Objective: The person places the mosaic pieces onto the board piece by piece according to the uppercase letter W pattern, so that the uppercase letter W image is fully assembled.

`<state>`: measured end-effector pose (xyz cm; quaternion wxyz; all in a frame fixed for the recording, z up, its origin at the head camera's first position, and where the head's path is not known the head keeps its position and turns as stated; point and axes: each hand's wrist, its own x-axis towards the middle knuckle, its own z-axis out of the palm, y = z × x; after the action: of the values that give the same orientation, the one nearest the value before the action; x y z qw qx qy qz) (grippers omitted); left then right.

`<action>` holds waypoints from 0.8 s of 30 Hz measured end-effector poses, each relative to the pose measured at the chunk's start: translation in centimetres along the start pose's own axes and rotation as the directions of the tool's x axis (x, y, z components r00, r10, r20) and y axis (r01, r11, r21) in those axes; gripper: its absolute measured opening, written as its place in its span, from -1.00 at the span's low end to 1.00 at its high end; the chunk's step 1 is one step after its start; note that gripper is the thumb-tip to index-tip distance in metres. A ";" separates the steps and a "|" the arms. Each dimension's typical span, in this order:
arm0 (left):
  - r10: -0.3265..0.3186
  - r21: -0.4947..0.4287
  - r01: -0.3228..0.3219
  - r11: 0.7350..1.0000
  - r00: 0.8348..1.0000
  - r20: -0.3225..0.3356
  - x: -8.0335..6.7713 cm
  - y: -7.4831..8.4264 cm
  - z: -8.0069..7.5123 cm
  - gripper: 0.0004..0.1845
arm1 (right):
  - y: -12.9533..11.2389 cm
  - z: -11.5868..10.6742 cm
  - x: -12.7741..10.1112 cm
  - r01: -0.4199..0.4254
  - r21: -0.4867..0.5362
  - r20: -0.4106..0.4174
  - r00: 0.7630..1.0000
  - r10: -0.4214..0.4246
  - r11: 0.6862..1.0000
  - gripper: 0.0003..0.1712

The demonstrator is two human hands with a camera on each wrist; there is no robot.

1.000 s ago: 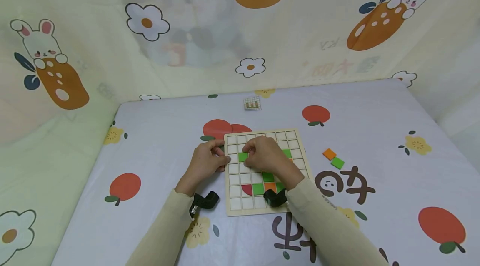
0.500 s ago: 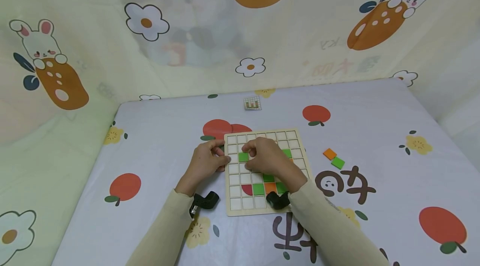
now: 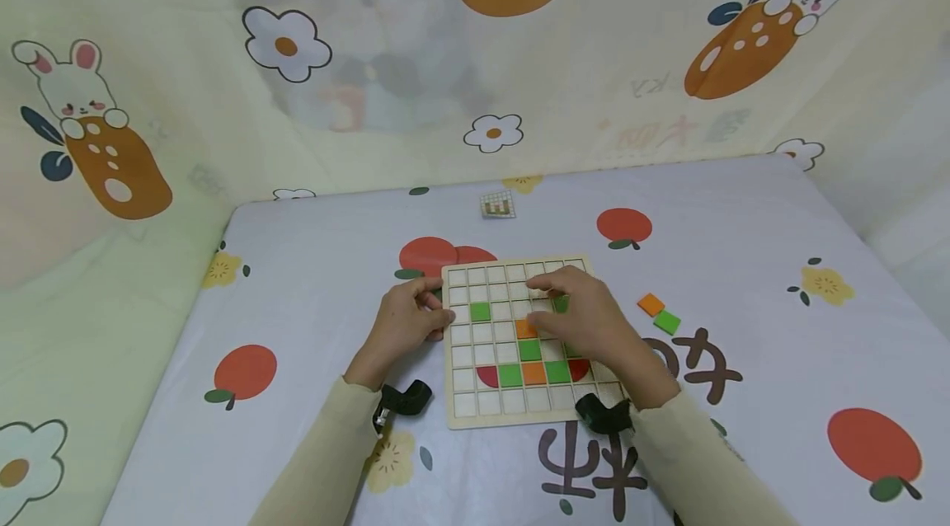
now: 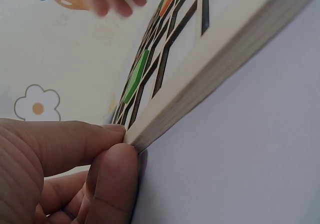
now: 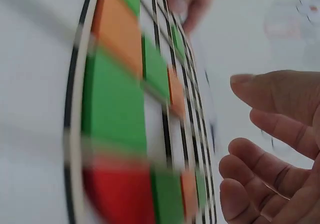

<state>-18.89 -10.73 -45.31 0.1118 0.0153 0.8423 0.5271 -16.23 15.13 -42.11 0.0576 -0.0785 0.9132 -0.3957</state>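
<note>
Nearest the person, two cream sleeves run up to a wooden grid board (image 3: 519, 340) lying flat on the printed tablecloth (image 3: 297, 262), with a row of green, orange and red tiles set in its lower cells. The left hand (image 3: 404, 324) pinches the board's left edge between thumb and forefinger, as the left wrist view shows closely, holding it steady. The right hand (image 3: 586, 320) hovers over the board's right half with fingers loosely bent and apart; the right wrist view shows nothing between them, so it holds nothing. To my eye the step in hand is filling the grid: one tile is set and the next is to be fetched or an already placed one adjusted. A single green tile (image 3: 480, 312) sits alone in a left-hand cell, and an orange tile (image 3: 525, 329) sits near the middle. Off the board to the right, just beside each other, lie a spare orange square (image 3: 651, 304) and a spare green square (image 3: 667, 321); the next move would likely call for reaching right, picking one up and dropping it squarely into a cell. Farther off a small pattern card (image 3: 498, 204) lies near the curtain. Compared with a second ago, the right hand has left the green tile on the left and moved rightward across the board, while the left hand has stayed put.
</note>
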 end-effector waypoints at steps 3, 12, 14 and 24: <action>-0.007 -0.001 0.007 1.000 1.000 0.000 0.0 -0.1 0.0 -0.39 | 1.7 -1.5 -0.9 -0.050 0.012 -0.049 0.998 0.051 0.999 -0.49; -0.007 -0.001 0.007 1.000 1.000 -0.002 0.0 0.0 0.0 -0.40 | 6.1 -5.5 -3.1 -0.131 -0.032 -0.219 0.968 0.121 0.991 -0.53; 0.001 0.007 -0.001 1.000 1.000 -0.006 -0.1 0.1 0.0 -0.40 | 7.0 -6.0 -3.3 -0.149 -0.050 -0.248 0.960 0.132 0.988 -0.55; 0.003 0.009 -0.003 1.000 1.000 -0.001 -0.1 0.1 0.0 -0.39 | 9.2 -6.7 -3.4 -0.293 -0.127 -0.232 0.938 0.258 0.948 -0.49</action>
<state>-18.79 -10.72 -45.23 0.1103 0.0168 0.8446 0.5236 -14.86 26.73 -44.12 0.0081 0.0890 0.9448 -0.3154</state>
